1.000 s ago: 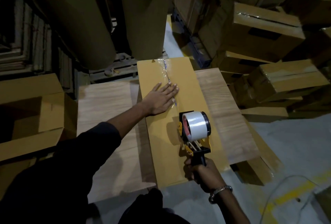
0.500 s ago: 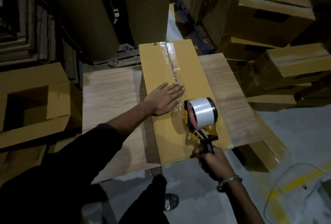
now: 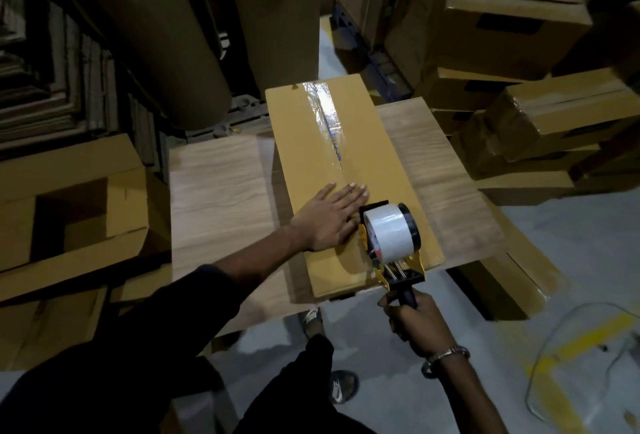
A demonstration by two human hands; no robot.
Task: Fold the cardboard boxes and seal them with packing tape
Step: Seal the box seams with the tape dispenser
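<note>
Long yellow-brown box (image 3: 349, 187) lying flat on the wooden tabletop (image 3: 221, 191), far end overhanging the back edge, near end close to the front edge. Clear tape (image 3: 327, 111) shining along the centre seam from the far end down toward the left hand (image 3: 329, 220). Left grip spread, palm and straight fingers pressed flat on the box top, just beside the tape dispenser (image 3: 391, 243). Dispenser resting on the box's near end, white roll upright, touching the lid. Right hand (image 3: 414, 324) past the front edge, grip curled tight round the black handle. Dispenser's blade hidden behind the roll. Stacked boxes (image 3: 540, 111) at right dim, partly cut off.
</note>
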